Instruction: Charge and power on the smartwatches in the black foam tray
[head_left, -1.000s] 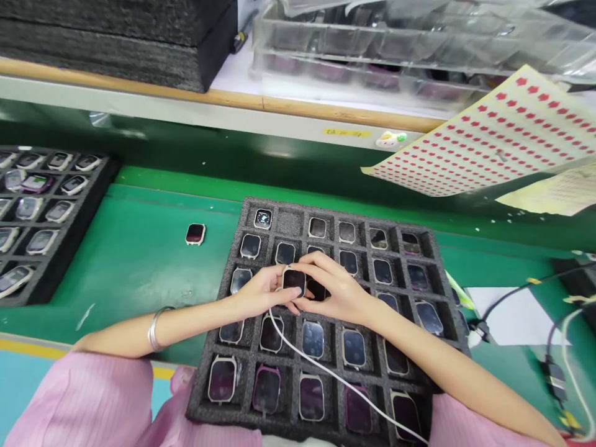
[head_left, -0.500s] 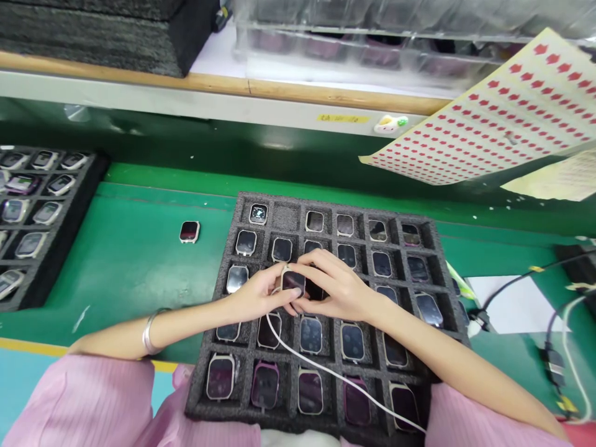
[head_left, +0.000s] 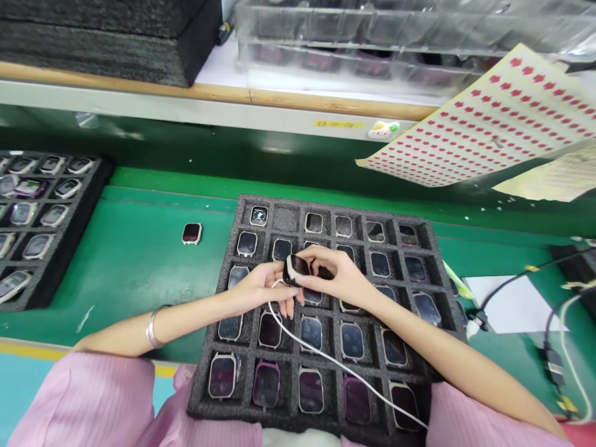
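The step in hand looks like close work on 1 watch [head_left: 297, 267] together with a white cable [head_left: 298, 341]. The right hand [head_left: 341, 274] pinches the tilted watch between thumb and fingers, while the left hand [head_left: 267, 288] appears to grasp the cable's upper end right beside it. Fingers hide whether the cable meets the watch. The watch sits above the middle of the foam tray [head_left: 199, 390], over other watches lying in its pockets.

As a judgement, the next move calls for a steady right-hand pinch, little twist of the left wrist and some slack in the cable, which crosses the near part of the tray and could drag over the screens there.

The pocket walls lie just below the fingers, so lifting a little before shifting sideways seems wise. In the far row, the 2nd pocket from the left shows its foam floor. Left of the tray, the green desk [head_left: 153, 261] gives open room around 1 lone watch [head_left: 192, 233], up to a 2nd tray [head_left: 77, 223]. Beyond the far edge, the shelf [head_left: 223, 110] and hanging sticker sheet [head_left: 470, 130] limit reach.
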A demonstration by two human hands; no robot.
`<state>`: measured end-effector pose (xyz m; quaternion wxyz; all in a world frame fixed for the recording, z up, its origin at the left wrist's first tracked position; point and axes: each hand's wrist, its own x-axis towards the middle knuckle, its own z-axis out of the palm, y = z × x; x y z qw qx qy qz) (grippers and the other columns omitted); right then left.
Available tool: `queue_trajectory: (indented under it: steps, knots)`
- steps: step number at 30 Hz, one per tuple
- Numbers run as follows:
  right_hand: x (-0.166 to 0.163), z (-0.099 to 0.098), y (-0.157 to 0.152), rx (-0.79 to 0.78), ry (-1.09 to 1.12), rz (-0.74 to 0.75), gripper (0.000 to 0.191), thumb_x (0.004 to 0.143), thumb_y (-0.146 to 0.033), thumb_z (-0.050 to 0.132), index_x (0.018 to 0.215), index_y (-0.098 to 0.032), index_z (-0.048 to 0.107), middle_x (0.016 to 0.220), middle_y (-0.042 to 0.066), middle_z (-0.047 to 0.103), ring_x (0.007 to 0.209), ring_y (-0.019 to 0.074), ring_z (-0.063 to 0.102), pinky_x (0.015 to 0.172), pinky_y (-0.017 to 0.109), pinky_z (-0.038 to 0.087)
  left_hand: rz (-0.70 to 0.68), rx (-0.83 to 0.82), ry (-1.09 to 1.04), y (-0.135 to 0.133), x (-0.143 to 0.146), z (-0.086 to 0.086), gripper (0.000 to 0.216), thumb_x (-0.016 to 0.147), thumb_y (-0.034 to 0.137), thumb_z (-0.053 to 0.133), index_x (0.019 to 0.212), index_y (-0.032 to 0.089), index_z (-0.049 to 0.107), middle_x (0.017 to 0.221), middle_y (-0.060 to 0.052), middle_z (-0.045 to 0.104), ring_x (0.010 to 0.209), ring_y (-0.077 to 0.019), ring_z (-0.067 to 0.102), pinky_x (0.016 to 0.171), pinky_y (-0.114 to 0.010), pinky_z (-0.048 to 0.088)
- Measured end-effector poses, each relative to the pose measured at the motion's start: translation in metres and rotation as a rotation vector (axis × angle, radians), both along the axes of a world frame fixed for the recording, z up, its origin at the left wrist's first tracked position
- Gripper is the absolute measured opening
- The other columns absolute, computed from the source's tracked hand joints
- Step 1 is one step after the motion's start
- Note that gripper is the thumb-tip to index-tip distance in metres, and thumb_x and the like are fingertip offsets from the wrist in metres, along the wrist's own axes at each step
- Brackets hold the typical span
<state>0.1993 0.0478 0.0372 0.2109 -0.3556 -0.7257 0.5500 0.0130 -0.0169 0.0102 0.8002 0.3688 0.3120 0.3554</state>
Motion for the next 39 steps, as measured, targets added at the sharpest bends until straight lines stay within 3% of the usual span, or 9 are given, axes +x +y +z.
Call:
queue_trajectory:
  steps: [3,7,12,16,22,28,32,36,39]
  knots:
    - [0.000,-0.002,0.002,-0.320,0.158,-0.179,0.025,0.080,-0.037,0.066,0.093,-0.016,0.069,0.088,0.006,0.066,0.076,0.0166,0.059,0.060,0.026,0.045,0.187,0.045,0.048,-0.004,0.003,-0.001,0.036,0.079,0.033,0.069,0.102,0.015,0.048,0.072,0.001,0.058,0.052,-0.0104,0.061,0.047,-0.020,0.050]
    - [-0.002,-0.001,-0.004,-0.679,0.380,-0.217,0.027,0.085,-0.039,0.061,0.096,-0.015,0.068,0.098,0.011,0.067,0.078,0.0167,0.059,0.060,0.025,0.046,0.503,0.134,0.163,-0.005,0.003,0.004,0.046,0.076,0.026,0.071,0.111,0.021,0.043,0.078,0.005,0.053,0.055,-0.0062,0.053,0.053,-0.019,0.048]
    - [-0.007,0.000,-0.020,-0.891,0.446,-0.186,0.024,0.081,-0.036,0.068,0.092,-0.014,0.069,0.095,0.011,0.067,0.079,0.0172,0.060,0.067,0.027,0.050,0.490,0.277,0.383,-0.002,0.001,0.010,0.024,0.074,0.028,0.072,0.088,0.017,0.056,0.069,0.004,0.056,0.058,-0.0098,0.053,0.060,-0.023,0.046]
    - [-0.008,-0.003,-0.026,-0.882,0.439,-0.158,0.021,0.079,-0.032,0.071,0.088,-0.013,0.070,0.088,0.010,0.066,0.079,0.0173,0.060,0.067,0.028,0.051,0.521,0.366,0.521,-0.001,0.000,0.006,0.019,0.074,0.031,0.071,0.080,0.016,0.061,0.076,0.000,0.062,0.071,-0.0137,0.057,0.069,-0.025,0.045]
    - [-0.011,-0.002,-0.027,-0.633,0.409,-0.153,0.033,0.077,-0.028,0.073,0.108,-0.018,0.067,0.101,0.009,0.066,0.085,0.0166,0.060,0.070,0.028,0.050,0.450,0.245,0.324,-0.002,0.002,0.001,0.029,0.072,0.032,0.073,0.090,0.018,0.055,0.076,0.003,0.060,0.061,-0.0111,0.058,0.051,-0.022,0.051]
    - [-0.011,0.000,-0.029,-0.531,0.378,-0.216,0.033,0.077,-0.030,0.073,0.108,-0.021,0.068,0.099,0.008,0.067,0.079,0.0163,0.060,0.069,0.030,0.050,0.504,0.285,0.314,-0.005,-0.001,0.010,0.020,0.077,0.032,0.069,0.087,0.016,0.060,0.078,0.001,0.064,0.054,-0.0094,0.061,0.053,-0.022,0.052]
    - [-0.008,0.002,-0.027,-0.541,0.393,-0.105,0.036,0.075,-0.031,0.075,0.109,-0.021,0.068,0.097,0.008,0.068,0.083,0.0178,0.061,0.067,0.029,0.050,0.486,0.278,0.289,-0.007,-0.002,0.012,0.021,0.075,0.032,0.071,0.084,0.015,0.062,0.066,0.001,0.064,0.049,-0.0110,0.061,0.050,-0.023,0.051]
    - [-0.006,0.005,-0.027,-0.531,0.407,0.028,0.042,0.072,-0.030,0.078,0.112,-0.019,0.068,0.101,0.008,0.066,0.088,0.0183,0.061,0.075,0.031,0.050,0.494,0.307,0.273,-0.009,-0.003,0.010,0.025,0.069,0.031,0.076,0.077,0.016,0.058,0.066,0.002,0.063,0.044,-0.0099,0.056,0.043,-0.023,0.046]
    - [-0.007,0.003,-0.030,-0.492,0.439,0.076,0.041,0.072,-0.027,0.078,0.111,-0.019,0.069,0.106,0.008,0.062,0.088,0.0171,0.060,0.080,0.032,0.050,0.593,0.435,0.352,-0.010,-0.005,0.006,0.031,0.062,0.026,0.082,0.073,0.017,0.054,0.064,0.005,0.058,0.053,-0.0096,0.054,0.055,-0.024,0.046]
